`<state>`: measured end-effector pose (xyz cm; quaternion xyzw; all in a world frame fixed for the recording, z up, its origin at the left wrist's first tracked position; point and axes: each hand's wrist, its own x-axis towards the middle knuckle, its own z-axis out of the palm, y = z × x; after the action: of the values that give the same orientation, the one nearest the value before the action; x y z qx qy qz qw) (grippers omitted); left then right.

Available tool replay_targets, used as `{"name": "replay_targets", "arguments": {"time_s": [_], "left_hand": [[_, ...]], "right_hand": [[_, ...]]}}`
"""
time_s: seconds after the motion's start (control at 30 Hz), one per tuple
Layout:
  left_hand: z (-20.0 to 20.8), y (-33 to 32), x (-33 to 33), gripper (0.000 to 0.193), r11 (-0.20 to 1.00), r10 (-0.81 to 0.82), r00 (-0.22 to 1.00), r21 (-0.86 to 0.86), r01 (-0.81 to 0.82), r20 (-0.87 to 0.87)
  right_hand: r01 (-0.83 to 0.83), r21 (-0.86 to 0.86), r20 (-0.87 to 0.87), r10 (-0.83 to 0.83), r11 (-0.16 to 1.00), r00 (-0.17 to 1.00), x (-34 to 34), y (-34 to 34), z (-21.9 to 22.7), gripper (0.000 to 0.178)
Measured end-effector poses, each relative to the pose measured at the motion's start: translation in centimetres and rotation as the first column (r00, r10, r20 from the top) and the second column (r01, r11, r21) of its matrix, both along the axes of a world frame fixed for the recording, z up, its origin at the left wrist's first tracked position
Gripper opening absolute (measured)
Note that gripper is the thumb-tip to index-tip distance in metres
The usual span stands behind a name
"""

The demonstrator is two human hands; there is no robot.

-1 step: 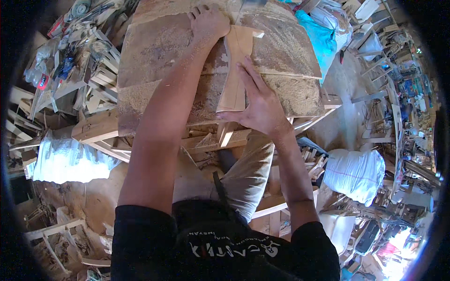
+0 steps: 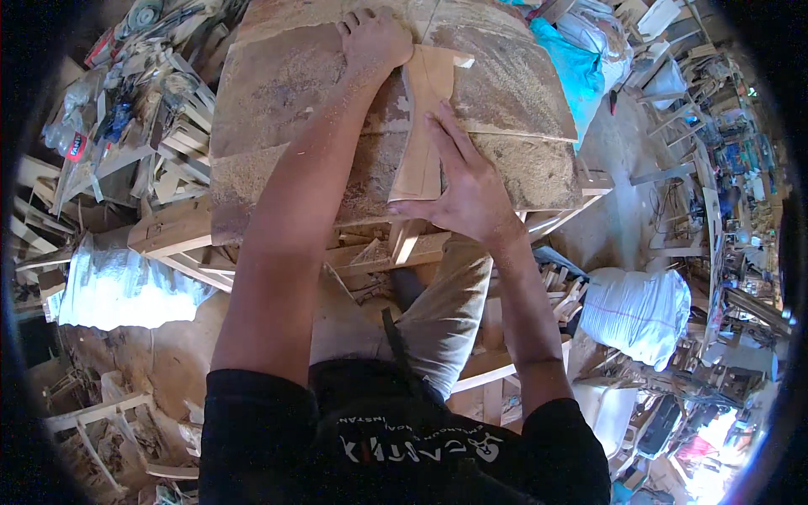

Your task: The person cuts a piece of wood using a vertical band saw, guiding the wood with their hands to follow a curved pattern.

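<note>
A flat, curved piece of wood (image 2: 414, 160) with pencil-like lines lies lengthwise on the dusty wooden worktop (image 2: 286, 109). My right hand (image 2: 471, 185) grips its near part. The thumb lies along its near end, and the fingers reach up its right edge. My left hand (image 2: 376, 40) rests on the worktop beside the wood's far end, with its inner side against that edge. Its visible fingers are bent a little and apart; the thumb is hidden. Sawdust clings to my left forearm.
A thin dark line (image 2: 433, 18) runs across the worktop's far part. Wood offcuts (image 2: 181, 151) heap up at the left, near a plastic bottle (image 2: 63, 139). A turquoise bag (image 2: 568, 63) touches the right side. A white sack (image 2: 635, 311) stands lower right.
</note>
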<state>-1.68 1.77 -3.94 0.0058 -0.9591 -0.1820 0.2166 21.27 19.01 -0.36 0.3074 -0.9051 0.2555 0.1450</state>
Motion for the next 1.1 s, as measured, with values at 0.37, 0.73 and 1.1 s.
{"name": "replay_targets", "arguments": {"time_s": [0.37,0.73,1.1], "left_hand": [[0.6,0.4,-0.3,0.061,0.999,0.038,0.997,0.003,-0.038,0.068],[0.0,0.3,-0.9,0.061,0.998,-0.008,1.000,0.056,0.007,0.021],[-0.1,0.5,-1.4,0.061,1.000,-0.007,0.999,0.016,0.006,0.050]], "right_hand": [[-0.035,0.015,0.067,0.034,0.999,0.997,-0.8,0.8,0.3,0.114],[-0.056,0.022,0.075,0.054,0.998,0.996,-1.2,1.1,0.7,0.116],[-0.062,0.050,0.079,0.058,0.997,0.995,-1.9,2.0,0.7,0.122]]}}
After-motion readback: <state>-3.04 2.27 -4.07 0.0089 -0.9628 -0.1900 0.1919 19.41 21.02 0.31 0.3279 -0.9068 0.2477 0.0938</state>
